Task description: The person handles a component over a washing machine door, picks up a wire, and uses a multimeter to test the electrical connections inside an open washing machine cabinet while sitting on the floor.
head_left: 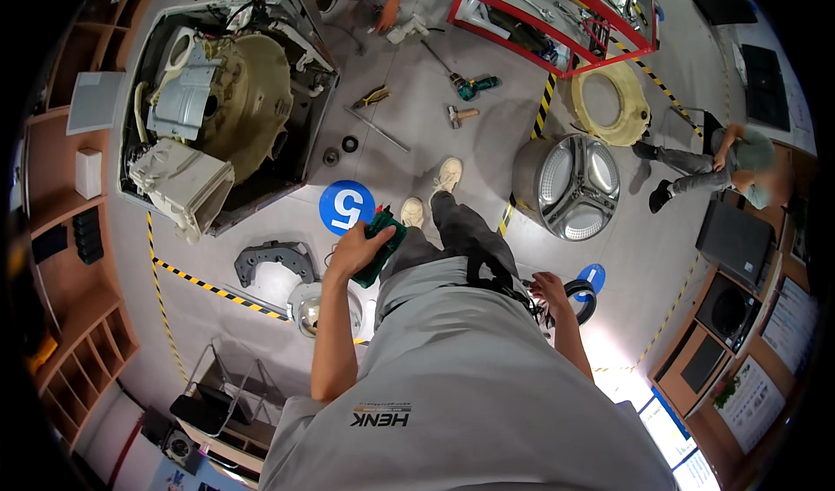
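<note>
My left hand (352,249) grips a dark green handheld device (381,243) with red bits at its upper end, held beside my left leg. My right hand (548,289) hangs by my right hip with loosely bent, parted fingers, near dark cables and a black ring-shaped part (583,308). On the floor ahead lie a green-black power drill (465,86), a hammer (463,117), pliers (374,97), a metal rod (377,128) and two small rings (350,143). An opened washing-machine cabinet (243,117) with a cream tub stands front left; a steel drum (578,187) sits right.
A red tool cart (487,21) and cream tub ring (626,91) are ahead right. Co-workers sit at the top (387,13) and right (722,156). A grey counterweight (270,256) lies left, near a folded chair (209,395). Wooden shelving (104,300) lines the left.
</note>
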The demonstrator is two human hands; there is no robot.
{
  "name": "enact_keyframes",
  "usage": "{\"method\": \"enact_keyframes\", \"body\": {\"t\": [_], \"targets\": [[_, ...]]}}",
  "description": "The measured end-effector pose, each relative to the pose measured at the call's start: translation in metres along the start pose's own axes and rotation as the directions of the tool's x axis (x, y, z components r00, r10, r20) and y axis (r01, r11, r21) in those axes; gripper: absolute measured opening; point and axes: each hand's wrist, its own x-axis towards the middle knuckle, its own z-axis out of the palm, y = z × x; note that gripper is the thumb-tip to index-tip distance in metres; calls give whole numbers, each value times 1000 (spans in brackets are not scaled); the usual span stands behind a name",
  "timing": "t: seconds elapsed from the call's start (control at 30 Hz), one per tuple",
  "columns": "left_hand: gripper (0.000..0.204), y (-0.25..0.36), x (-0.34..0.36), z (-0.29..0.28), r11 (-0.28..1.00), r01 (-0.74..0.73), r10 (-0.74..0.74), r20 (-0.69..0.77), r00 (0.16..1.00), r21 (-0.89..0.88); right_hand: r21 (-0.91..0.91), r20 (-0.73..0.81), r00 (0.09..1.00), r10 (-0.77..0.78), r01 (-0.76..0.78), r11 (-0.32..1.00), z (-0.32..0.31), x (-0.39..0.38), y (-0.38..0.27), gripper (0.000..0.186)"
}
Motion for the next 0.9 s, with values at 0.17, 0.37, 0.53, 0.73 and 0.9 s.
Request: {"method": "enact_keyframes", "body": {"t": [0.17, 0.37, 0.53, 0.73, 0.9], "targets": [[79, 46, 5, -11, 998, 68, -67, -47, 997, 9, -22, -1, 1000, 15, -15, 1000, -15, 36, -55, 27], [76, 76, 20, -19, 995, 97, -98, -53, 994, -20, 13, 24, 998, -54, 54, 998, -29, 60, -95, 28], [77, 87, 35, -33, 995, 98, -98, -11, 995, -26, 14, 19, 1000, -20, 20, 1000, -25, 59, -106, 28], [82, 94, 57, -59, 999, 26, -27, 25, 999, 19, 102, -84, 994, 67, -58, 993, 2, 47, -96, 23], [83, 84, 82, -87, 993, -103, 99, 55, 994, 63, 168, -112, 988, 110, -90, 982, 51, 25, -98, 22]]}}
